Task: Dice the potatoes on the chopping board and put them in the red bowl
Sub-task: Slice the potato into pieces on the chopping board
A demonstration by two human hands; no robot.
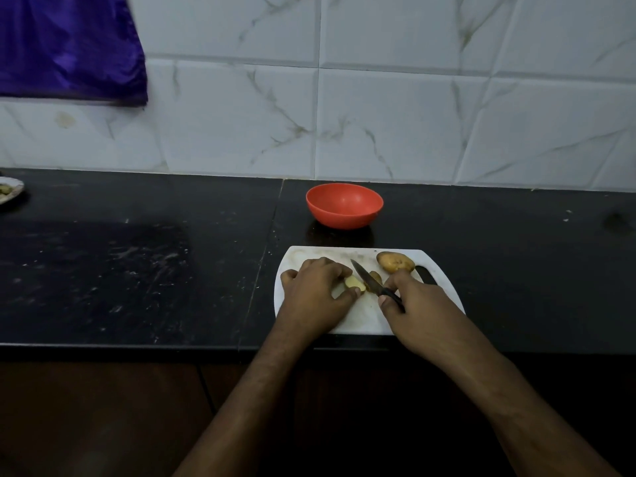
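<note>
Left hand (318, 290) pinches cut potato piece (354, 283) on chopping board (364, 318) | right hand (421, 304) grips knife (373, 282)

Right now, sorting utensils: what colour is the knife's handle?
Black, like the knife blade; the head view shows it in the right hand.

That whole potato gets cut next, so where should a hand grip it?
Take the whole potato across its narrow middle, coming from above. It lies lengthwise on the board's far right corner, apart from the knife and both hands.
</note>
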